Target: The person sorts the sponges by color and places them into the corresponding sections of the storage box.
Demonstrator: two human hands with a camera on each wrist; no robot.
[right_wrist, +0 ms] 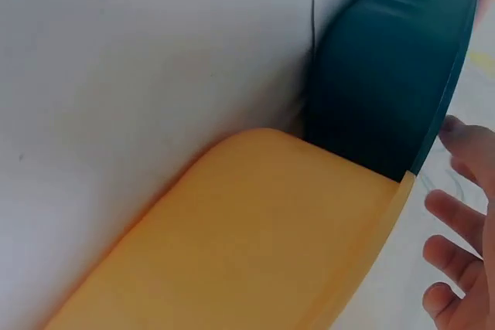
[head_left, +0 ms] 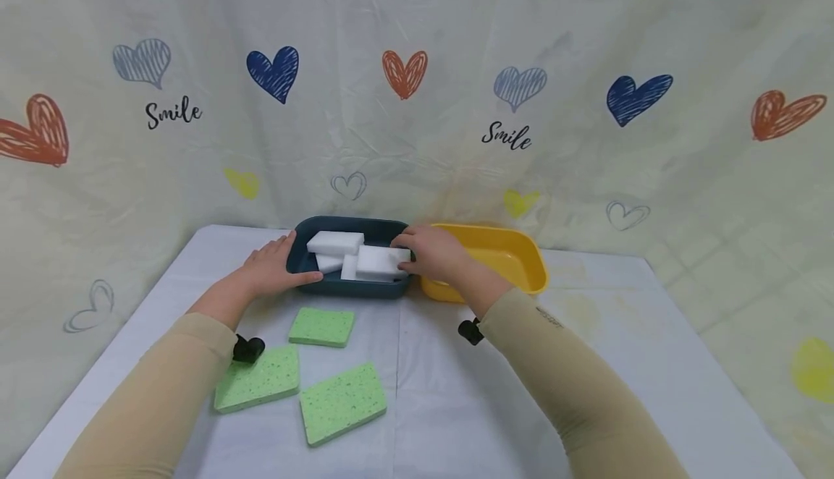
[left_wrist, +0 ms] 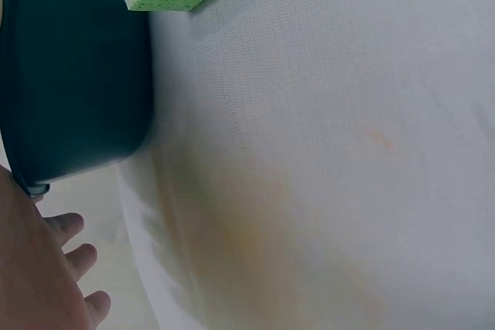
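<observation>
A dark teal tray (head_left: 355,289) holds several white blocks (head_left: 335,242), some overlapping. At its left end rests my left hand (head_left: 270,268), thumb along the front rim and fingers spread by the side. My right hand (head_left: 435,251) reaches over the tray's right end, fingers loosely bent beside a white block (head_left: 381,260); whether they touch it cannot be told. In the right wrist view, the right hand (right_wrist: 470,229) has its thumb near the teal rim (right_wrist: 441,113). The left wrist view shows the left hand (left_wrist: 39,268) at the teal tray (left_wrist: 77,75), fingers apart.
A yellow tray (head_left: 511,265) stands against the teal tray's right side, partly behind my right wrist. Three green sponges (head_left: 322,327) (head_left: 263,378) (head_left: 344,403) lie on the white tablecloth (head_left: 449,421), towards the front left. A curtain printed with hearts (head_left: 404,74) hangs behind the table.
</observation>
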